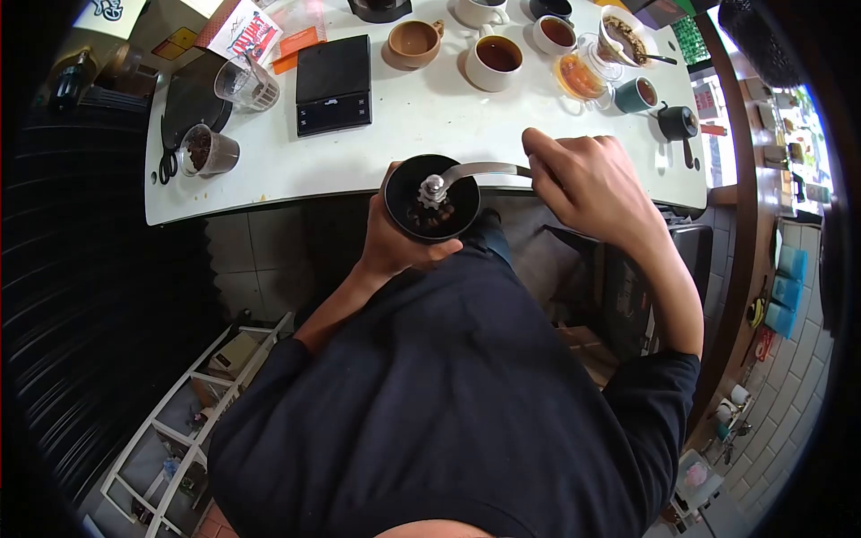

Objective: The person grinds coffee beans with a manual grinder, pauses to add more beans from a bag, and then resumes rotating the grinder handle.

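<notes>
A black hand coffee grinder (411,186) is held in front of my body, just off the table's near edge. Its top is open, and a few brown coffee beans (429,216) lie inside around the metal nut in the middle. My left hand (387,238) is wrapped round the grinder's body from the left and below. A curved metal crank handle (489,169) runs from the nut out to the right. My right hand (592,184) is closed at its outer end, where the fingers hide the knob.
On the white table (359,161) are a black scale (333,85), a cup of dark grounds (210,151), a glass (247,87), a brown cup (415,45), a white mug (493,63), a glass server (581,79) under a dripper (625,38), and a teal cup (636,95).
</notes>
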Available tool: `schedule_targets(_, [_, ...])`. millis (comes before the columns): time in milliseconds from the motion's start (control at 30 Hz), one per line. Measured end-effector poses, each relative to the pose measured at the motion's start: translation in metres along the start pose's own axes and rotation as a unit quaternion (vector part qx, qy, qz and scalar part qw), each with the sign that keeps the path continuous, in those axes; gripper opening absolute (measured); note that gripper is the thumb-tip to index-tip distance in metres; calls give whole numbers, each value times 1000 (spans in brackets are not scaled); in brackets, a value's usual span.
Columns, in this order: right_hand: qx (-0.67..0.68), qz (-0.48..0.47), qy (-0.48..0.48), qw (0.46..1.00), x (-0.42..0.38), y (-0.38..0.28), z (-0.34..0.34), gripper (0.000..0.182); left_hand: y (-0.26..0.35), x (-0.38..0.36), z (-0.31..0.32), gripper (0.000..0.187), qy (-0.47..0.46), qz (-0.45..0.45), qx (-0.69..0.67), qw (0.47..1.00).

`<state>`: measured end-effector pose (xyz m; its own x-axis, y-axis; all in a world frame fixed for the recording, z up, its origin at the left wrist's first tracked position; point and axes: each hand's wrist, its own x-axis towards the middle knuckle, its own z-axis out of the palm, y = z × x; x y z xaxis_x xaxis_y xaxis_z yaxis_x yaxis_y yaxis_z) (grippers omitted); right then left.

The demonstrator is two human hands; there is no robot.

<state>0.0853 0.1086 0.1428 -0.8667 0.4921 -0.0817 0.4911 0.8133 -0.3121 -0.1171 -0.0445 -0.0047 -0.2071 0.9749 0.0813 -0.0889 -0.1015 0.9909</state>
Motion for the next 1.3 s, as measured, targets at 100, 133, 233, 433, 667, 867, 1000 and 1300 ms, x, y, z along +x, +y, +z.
schedule_targets(100, [12, -34, 73, 997, -4, -10, -8, 7, 7, 16, -4, 86, 27, 94, 35, 995])
schedule_targets(133, [10, -36, 76, 996, -6, -12, -12, 7, 20, 22, -9, 95, 27, 60, 62, 996])
schedule_targets(233, [21, -1, 112, 993, -7, -15, -21, 9, 51, 58, -31, 103, 54, 307, 290, 905])
schedule_targets(433, [93, -28, 177, 979, -6, -20, -14, 9, 88, 100, -57, 57, 44, 502, 399, 766])
schedule_targets(667, [121, -47, 185, 974, -15, -26, -15, 14, 128, 103, -42, 28, 122, 546, 434, 706])
schedule_targets(867, [105, -60, 197, 973, -20, -24, -21, 15, 113, 114, -39, 47, 96, 526, 439, 722])
schedule_targets(1000, [105, -50, 192, 974, -21, -18, -20, 15, 87, 120, -31, 65, 106, 561, 319, 756])
schedule_targets(1300, [98, -45, 181, 978, -11, -10, -17, 14, 76, 112, -14, 101, 89, 318, 263, 906])
